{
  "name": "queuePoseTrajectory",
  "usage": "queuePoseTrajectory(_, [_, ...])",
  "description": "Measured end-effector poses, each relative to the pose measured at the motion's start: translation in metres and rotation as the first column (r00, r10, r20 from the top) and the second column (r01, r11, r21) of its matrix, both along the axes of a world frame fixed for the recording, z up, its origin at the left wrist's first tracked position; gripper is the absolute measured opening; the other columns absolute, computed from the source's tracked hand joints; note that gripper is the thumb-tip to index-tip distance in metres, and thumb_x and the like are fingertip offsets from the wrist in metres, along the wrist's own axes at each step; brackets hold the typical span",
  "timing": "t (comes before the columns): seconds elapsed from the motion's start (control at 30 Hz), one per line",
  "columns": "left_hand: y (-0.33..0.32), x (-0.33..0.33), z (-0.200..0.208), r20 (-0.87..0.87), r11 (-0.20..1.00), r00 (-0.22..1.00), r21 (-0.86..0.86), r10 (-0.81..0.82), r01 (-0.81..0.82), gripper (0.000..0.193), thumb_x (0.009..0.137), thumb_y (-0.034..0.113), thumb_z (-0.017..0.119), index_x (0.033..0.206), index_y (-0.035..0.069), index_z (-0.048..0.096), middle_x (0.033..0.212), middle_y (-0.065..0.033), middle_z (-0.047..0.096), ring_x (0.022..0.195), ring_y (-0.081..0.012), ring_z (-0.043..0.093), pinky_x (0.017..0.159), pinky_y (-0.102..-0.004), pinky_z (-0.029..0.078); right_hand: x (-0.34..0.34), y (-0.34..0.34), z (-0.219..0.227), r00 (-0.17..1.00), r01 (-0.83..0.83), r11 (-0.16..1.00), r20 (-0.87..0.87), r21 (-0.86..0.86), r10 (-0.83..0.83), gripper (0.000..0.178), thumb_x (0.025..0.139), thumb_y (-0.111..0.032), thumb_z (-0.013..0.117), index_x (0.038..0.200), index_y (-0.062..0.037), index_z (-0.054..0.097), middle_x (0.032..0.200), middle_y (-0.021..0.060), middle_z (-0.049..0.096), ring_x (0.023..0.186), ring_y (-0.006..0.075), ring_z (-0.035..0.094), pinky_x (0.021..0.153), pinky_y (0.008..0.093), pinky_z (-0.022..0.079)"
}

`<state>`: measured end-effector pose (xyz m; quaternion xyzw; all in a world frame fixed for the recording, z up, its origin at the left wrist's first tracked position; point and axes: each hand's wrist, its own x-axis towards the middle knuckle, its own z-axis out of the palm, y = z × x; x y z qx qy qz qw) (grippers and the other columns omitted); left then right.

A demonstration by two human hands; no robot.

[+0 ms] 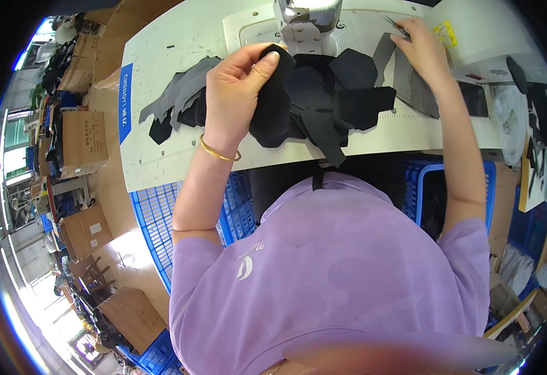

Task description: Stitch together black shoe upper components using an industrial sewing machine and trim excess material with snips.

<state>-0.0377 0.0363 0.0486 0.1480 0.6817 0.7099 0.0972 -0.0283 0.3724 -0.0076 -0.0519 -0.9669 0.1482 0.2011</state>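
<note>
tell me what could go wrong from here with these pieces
The pointed tool in the right hand might snag the grey strip nearby. The black piece pinched in the left hand could slip if that grip loosens. A dark strip appears to poke past the front edge of the table, so it might get knocked off.

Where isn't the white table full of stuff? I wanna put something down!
The white table looks mostly bare, bar small scraps, behind the grey pieces, between the blue strip and the sewing machine, and in front of those pieces at near left. Black pieces crowd the middle; grey strips and the right hand crowd the right.
</note>
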Motion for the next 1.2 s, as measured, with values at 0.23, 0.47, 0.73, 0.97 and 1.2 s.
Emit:
queuePoseTrajectory(0.23, [0.006, 0.001, -0.002, 0.087, 0.996, 0.993, 0.016, -0.085, 0.084, 0.014, 0.091, 0.005, 0.067, 0.101, -0.005, 0.067, 0.085, -0.0023, 0.069, 0.074, -0.0035, 0.061, 0.069, -0.0176, 0.050, -0.050, 0.049, -0.017, 0.928, -0.211, 0.974, 0.296, -0.082, 0.226, 0.026, 0.086, -0.018, 0.068, 0.101, 0.0002, 0.056, 0.092, 0.0121, 0.065, 0.082, 0.0282, 0.060, 0.077, 0.0351, 0.046])
queuePoseTrajectory(0.47, [0.005, -0.003, -0.014, -0.070, 0.999, 0.997, -0.049, -0.016, 0.013, 0.013, 0.092, 0.009, 0.066, 0.100, -0.002, 0.068, 0.081, 0.0024, 0.066, 0.072, -0.0017, 0.056, 0.066, -0.0178, 0.046, 0.021, 0.000, 0.096, 0.957, -0.177, 0.918, 0.157, -0.356, 0.245, 0.016, 0.092, -0.015, 0.062, 0.099, -0.0014, 0.058, 0.079, 0.0028, 0.060, 0.062, 0.0086, 0.055, 0.065, 0.0242, 0.043])
queuePoseTrajectory(0.73, [0.016, 0.008, -0.027, -0.757, 0.928, 0.652, -0.265, -0.032, -0.262, 0.010, 0.092, 0.004, 0.063, 0.099, -0.002, 0.066, 0.087, -0.0014, 0.069, 0.077, -0.0055, 0.061, 0.070, -0.0213, 0.049, 0.063, -0.132, 0.089, 0.906, -0.341, 0.230, -0.254, -0.911, 0.337, 0.015, 0.089, -0.015, 0.069, 0.091, -0.0019, 0.063, 0.070, 0.0002, 0.061, 0.060, 0.0019, 0.053, 0.054, 0.0187, 0.040])
queuePoseTrajectory(0.97, [0.030, 0.031, -0.024, -0.180, 0.988, 0.973, 0.067, 0.146, -0.136, 0.016, 0.089, 0.002, 0.060, 0.102, -0.006, 0.067, 0.095, -0.0054, 0.069, 0.085, -0.0103, 0.061, 0.078, -0.0253, 0.049, 0.062, -0.164, 0.051, 0.963, -0.252, 0.236, -0.220, -0.938, 0.157, 0.014, 0.088, -0.010, 0.069, 0.084, -0.0011, 0.060, 0.067, -0.0015, 0.059, 0.058, 0.0028, 0.051, 0.053, 0.0188, 0.040])
queuePoseTrajectory(1.2, [0.025, 0.033, -0.024, -0.068, 0.937, 0.998, 0.350, 0.013, 0.011, 0.015, 0.083, -0.009, 0.055, 0.093, -0.005, 0.066, 0.088, -0.0043, 0.067, 0.077, -0.0072, 0.059, 0.069, -0.0233, 0.049, 0.064, -0.161, 0.063, 0.971, -0.211, 0.401, -0.144, -0.892, 0.190, 0.013, 0.087, -0.009, 0.070, 0.083, -0.0016, 0.059, 0.067, -0.0012, 0.059, 0.057, 0.0030, 0.052, 0.052, 0.0187, 0.042])
